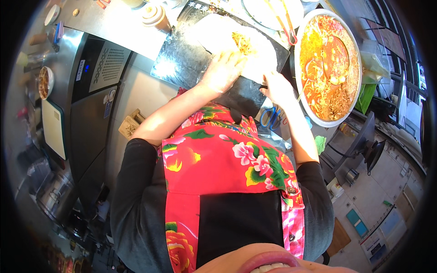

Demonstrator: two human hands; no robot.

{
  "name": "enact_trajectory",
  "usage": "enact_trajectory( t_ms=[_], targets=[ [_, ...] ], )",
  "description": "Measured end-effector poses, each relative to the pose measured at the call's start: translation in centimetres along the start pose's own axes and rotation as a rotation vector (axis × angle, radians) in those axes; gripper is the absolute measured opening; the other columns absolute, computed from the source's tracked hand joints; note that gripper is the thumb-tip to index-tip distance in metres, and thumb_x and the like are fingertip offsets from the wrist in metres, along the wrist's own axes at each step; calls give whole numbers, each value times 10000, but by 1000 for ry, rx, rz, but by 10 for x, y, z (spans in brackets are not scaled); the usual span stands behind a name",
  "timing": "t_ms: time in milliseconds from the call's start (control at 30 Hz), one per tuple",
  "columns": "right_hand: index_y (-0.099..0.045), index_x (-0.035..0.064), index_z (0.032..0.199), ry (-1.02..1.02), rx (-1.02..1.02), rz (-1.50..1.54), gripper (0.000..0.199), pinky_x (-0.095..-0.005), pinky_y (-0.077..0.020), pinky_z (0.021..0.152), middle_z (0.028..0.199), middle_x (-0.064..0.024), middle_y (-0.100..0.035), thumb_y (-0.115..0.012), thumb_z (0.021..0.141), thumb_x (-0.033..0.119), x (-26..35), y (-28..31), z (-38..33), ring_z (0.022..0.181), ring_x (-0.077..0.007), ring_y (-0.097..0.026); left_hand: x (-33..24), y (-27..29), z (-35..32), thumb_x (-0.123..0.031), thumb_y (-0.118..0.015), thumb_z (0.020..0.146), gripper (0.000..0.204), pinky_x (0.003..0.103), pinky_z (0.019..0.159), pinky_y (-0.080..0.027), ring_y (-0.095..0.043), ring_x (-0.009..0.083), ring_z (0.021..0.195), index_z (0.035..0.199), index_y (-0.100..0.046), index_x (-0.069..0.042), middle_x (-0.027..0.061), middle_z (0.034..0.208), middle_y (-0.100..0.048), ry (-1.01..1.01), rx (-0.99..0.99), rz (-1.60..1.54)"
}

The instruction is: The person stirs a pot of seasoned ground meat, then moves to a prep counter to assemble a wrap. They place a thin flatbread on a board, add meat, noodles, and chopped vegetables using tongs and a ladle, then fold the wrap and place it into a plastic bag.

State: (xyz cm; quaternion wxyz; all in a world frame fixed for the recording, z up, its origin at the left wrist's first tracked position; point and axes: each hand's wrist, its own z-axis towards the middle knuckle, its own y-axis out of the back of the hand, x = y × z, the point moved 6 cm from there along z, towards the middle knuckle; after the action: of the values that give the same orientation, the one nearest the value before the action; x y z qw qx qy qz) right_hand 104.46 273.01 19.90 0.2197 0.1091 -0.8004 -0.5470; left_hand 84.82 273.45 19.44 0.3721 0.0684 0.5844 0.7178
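A pale, thin round wrapper (263, 53) lies spread on a dark board (182, 57), washed out by strong light. Shredded orange-brown filling (242, 43) is heaped on its middle. My left hand (223, 70) rests on the wrapper's near left part, fingers stretched out beside the filling. At the near right edge of the wrapper is my right hand (277, 88), its thumb and fingers drawn together. A small dark bit shows between them; what it is I cannot make out.
Right of the board stands a big white-rimmed basin (300, 88) of red, oily food with a round dish in it. Red-tipped tongs (291, 35) lie across a plate behind. Blue-handled scissors (270, 117) sit near my right forearm. A lidded cup (154, 17) stands far left.
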Motion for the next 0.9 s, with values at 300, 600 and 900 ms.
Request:
enact_trajectory(
  t_ms=[300, 600, 900],
  targets=[
    [-669, 68, 899, -213, -179, -219, 179, -377, -539, 733, 842, -134, -695, -731, 741, 122, -59, 26, 68, 786, -283, -696, -6, 1, -1, -162, -587, 835, 439, 476, 1011, -410, -532, 284, 1189, 1262, -607, -62, 98, 1264, -579, 40, -34, 68],
    [-729, 23, 794, 187, 294, 7, 202, -343, -534, 666, 727, -132, -689, -714, 730, 214, 93, 42, 183, 690, -209, -659, -14, -11, -10, -217, -610, 817, 337, 423, 873, -424, -535, 223, 1070, 1141, -656, -135, 49, 1169, -622, 123, 162, 231],
    [-615, 62, 1239, 525, 160, 139, 412, -392, -479, 959, 1154, -116, -667, -640, 829, 99, 53, 67, 147, 1086, -249, -628, 1, -24, -22, -104, -595, 829, 311, 416, 998, -477, -578, 337, 1143, 1124, -625, -11, 187, 1189, -604, 122, -185, -70]
  ],
)
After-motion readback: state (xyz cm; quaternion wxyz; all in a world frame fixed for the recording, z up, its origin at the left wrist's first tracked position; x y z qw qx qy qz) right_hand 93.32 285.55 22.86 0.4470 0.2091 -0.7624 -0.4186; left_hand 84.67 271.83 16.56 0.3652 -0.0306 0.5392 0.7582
